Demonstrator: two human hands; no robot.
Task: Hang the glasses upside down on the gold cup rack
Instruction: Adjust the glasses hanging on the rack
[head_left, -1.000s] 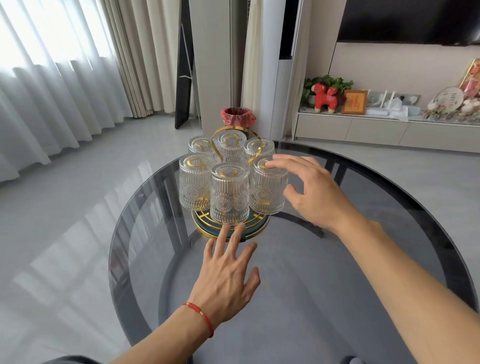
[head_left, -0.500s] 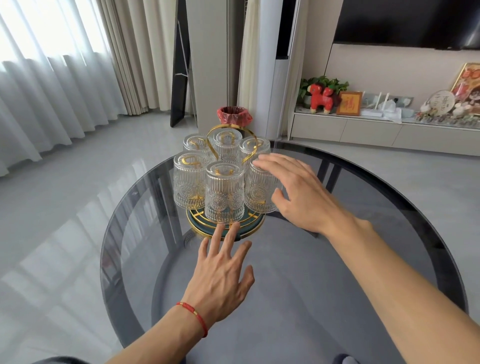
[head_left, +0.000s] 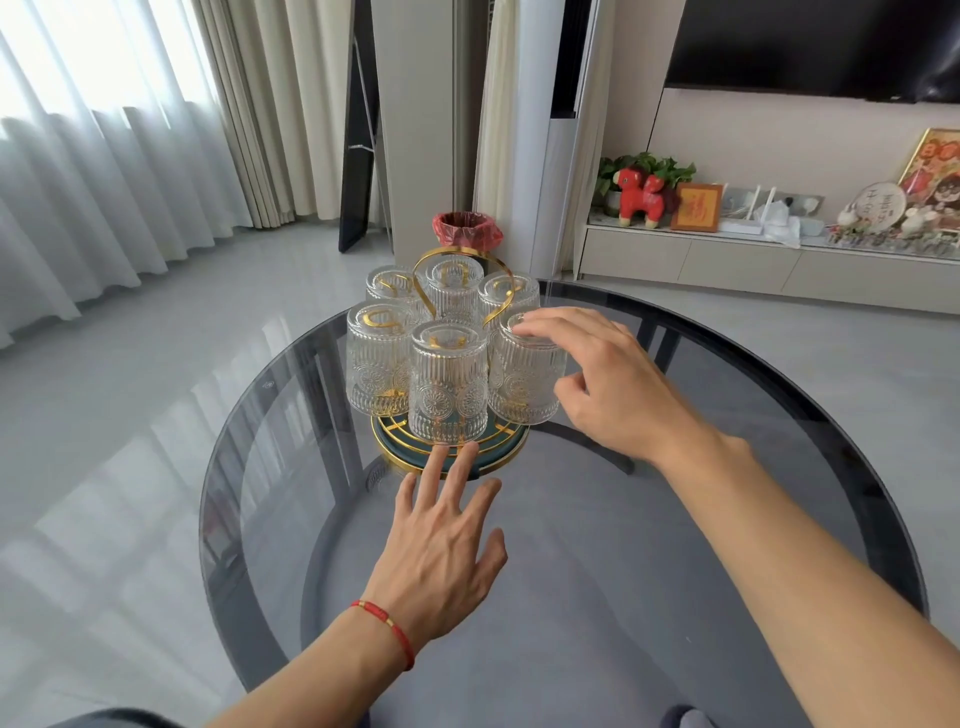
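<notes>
Hands at the gold cup rack (head_left: 451, 451)
We had left hand (head_left: 441, 551) flat, fingers spread, before it; right hand (head_left: 608, 384) loosely open, fingertips on upside-down, upright right glass (head_left: 522, 379).

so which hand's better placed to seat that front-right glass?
Right hand: its fingers already rest atop the front-right ribbed clear glass. Left hand lies flat by the gold rack's base.

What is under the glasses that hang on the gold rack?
Under the glasses sits the rack's round dark base with gold wire rings and a gold rim, resting on the glass table. The left hand fingertips cover part of its front edge.
</notes>
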